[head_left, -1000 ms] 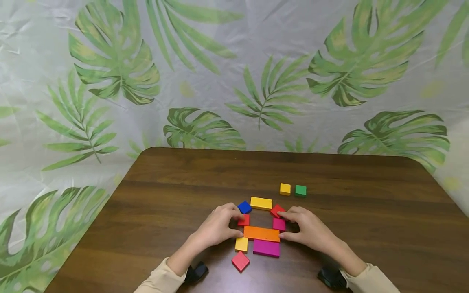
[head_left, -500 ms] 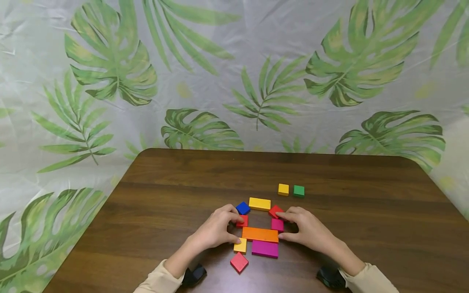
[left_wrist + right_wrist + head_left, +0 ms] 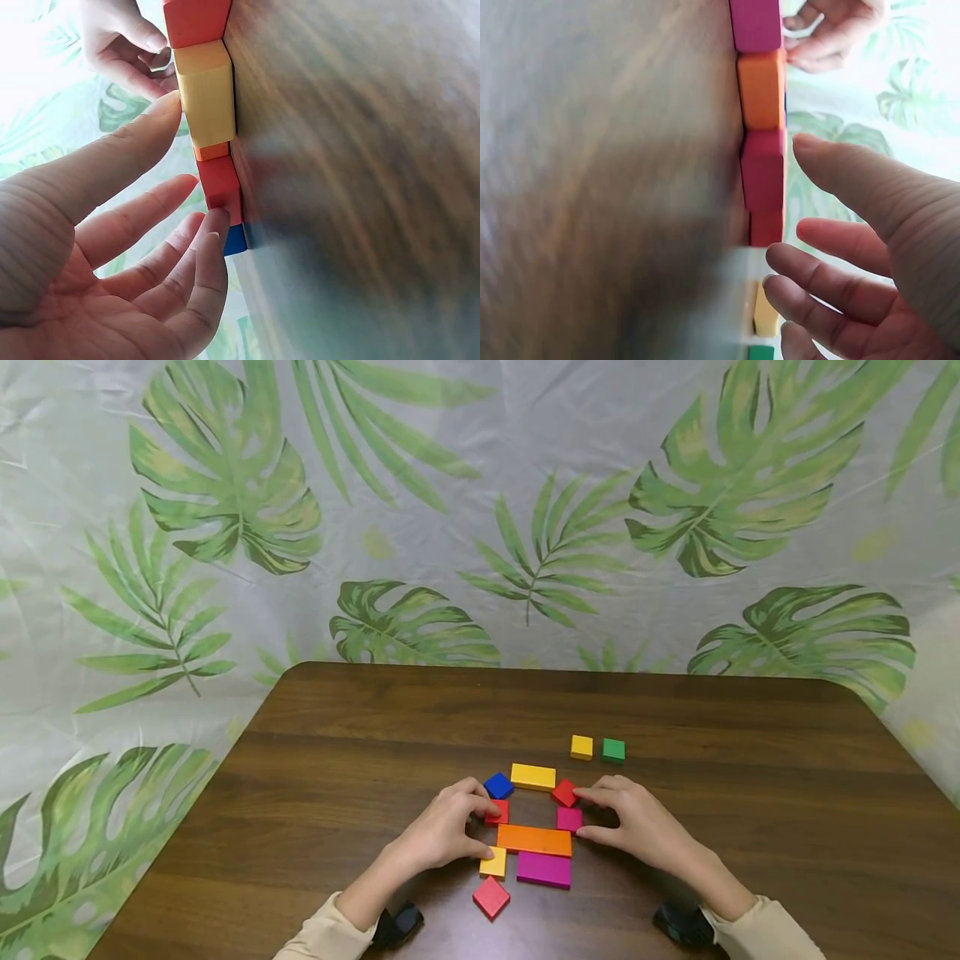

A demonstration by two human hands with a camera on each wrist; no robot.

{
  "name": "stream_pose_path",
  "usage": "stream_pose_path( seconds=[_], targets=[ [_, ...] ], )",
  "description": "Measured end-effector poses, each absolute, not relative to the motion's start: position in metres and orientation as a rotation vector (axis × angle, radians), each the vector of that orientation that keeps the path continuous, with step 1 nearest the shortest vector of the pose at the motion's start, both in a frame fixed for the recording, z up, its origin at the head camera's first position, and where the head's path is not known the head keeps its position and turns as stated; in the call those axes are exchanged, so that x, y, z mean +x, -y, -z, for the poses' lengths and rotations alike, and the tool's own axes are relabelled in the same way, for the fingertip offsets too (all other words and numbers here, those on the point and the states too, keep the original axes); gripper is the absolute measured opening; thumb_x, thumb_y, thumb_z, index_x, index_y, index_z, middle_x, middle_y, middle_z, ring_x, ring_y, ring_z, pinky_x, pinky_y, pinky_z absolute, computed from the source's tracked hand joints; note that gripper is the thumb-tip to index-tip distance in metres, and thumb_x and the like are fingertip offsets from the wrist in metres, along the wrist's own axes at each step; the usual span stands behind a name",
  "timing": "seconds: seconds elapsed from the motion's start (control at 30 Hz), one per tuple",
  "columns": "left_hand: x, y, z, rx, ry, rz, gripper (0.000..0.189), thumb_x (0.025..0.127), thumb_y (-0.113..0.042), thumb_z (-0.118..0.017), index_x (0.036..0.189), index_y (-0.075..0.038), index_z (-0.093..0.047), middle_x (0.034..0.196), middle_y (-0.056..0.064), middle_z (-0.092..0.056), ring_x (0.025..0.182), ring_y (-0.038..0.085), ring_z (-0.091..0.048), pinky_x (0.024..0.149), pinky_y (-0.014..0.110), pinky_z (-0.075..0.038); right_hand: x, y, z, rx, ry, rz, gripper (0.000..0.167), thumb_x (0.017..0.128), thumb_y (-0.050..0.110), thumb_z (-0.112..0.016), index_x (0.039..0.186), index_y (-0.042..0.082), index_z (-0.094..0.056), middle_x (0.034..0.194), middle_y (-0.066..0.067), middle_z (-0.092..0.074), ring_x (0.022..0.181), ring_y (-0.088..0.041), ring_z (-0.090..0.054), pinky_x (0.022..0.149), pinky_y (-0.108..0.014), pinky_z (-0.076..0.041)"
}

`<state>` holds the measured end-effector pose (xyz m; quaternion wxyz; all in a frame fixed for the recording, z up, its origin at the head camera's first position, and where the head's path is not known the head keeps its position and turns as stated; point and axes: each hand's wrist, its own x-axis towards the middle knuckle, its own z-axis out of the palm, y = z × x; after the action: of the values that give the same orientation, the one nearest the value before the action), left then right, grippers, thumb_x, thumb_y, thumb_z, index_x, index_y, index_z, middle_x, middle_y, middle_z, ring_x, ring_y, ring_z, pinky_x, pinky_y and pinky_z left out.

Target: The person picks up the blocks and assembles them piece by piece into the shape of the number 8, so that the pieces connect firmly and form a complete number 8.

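Note:
My left hand (image 3: pixel 442 828) spans the left side of a flat layout of coloured blocks. Its thumb touches the yellow square block (image 3: pixel 206 94), and a fingertip rests on the red block (image 3: pixel 222 187) behind it. My right hand (image 3: pixel 637 822) is at the right side, fingers loosely bent beside the tilted red block (image 3: pixel 565 793) and the magenta square block (image 3: pixel 763 176). In the right wrist view its thumb stands slightly off the magenta block. Between the hands lie a long orange block (image 3: pixel 534 840), a purple block (image 3: pixel 543 869) and a yellow oblong block (image 3: pixel 533 777).
A blue block (image 3: pixel 498 786) sits tilted at the layout's back left. Another red block (image 3: pixel 491 897) lies cornerwise at the front. Apart, farther back, are a small yellow block (image 3: pixel 581 747) and a green block (image 3: pixel 613 750) on the brown wooden table (image 3: pixel 360 718). A leaf-print cloth (image 3: pixel 420 535) hangs behind.
My right hand has shifted slightly back and away, its thumb leaving the orange block's right end for the magenta square. My left thumb has moved from the orange block's left end to the yellow square.

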<state>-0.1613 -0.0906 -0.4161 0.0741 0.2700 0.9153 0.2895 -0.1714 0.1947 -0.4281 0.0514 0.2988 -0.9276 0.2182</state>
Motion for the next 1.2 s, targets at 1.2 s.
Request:
stream_pose_path(
  seconds=[1.2],
  targets=[
    [-0.163,0.092,0.418,0.844,-2.758,-0.896,0.038,0.069,-0.020,-0.083,0.103,-0.007,-0.070,0.100,0.002,-0.056,0.085,0.016,-0.053,0.072,0.018,-0.045,-0.222,-0.228,0.430,0.506,2.727,-0.770,0.031,0.079,0.007,-0.071,0.110,-0.001,-0.068,0.105,-0.018,-0.066,0.086,-0.031,-0.061,0.074,-0.046,-0.051]
  ],
)
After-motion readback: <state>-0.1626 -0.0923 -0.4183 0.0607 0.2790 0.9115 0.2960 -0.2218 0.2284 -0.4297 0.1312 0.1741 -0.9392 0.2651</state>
